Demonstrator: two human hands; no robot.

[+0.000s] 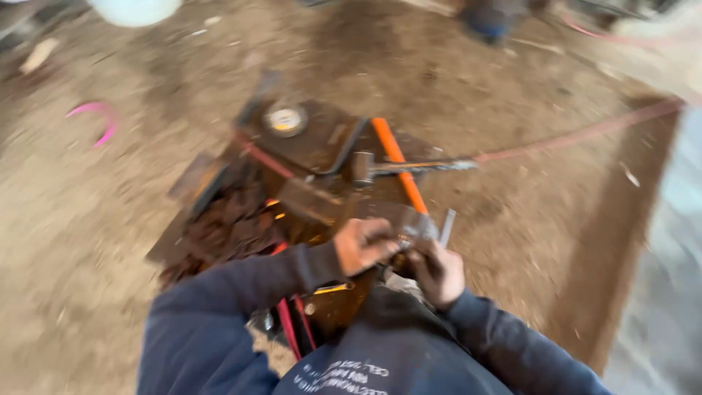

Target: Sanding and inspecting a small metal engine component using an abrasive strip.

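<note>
- Dark blue sleeves (219,322) fill the bottom of the view, nearest the camera, both arms reaching forward over a rusty metal stand.
- Left hand (363,245) is curled over a small grey metal piece (417,228); its grip looks clenched on that piece, though motion blur hides the fingers.
- Right hand (437,272) sits just beside the left, touching the same grey piece from below and to the right; its grip also looks closed on it, again softened by blur.
- The grey metal piece is held between the two hands, just above the near edge of the stand, with a thin pale strip (447,227) sticking up beside it.
- The rusty stand (322,150) has a flat brown top plate with a round pale disc (285,119) lying on it.
- An orange bar (398,164) runs slantwise across the stand from the top plate down toward the hands.
- A hammer (365,167) lies across the stand, its handle pointing right over the orange bar.
- Red straps or hoses (292,325) hang below the stand near the person's body.
- Bare dirt floor (95,219) surrounds it all, with a pink curved scrap (99,117) at the left and a reddish hose (585,132) trailing off to the right.
</note>
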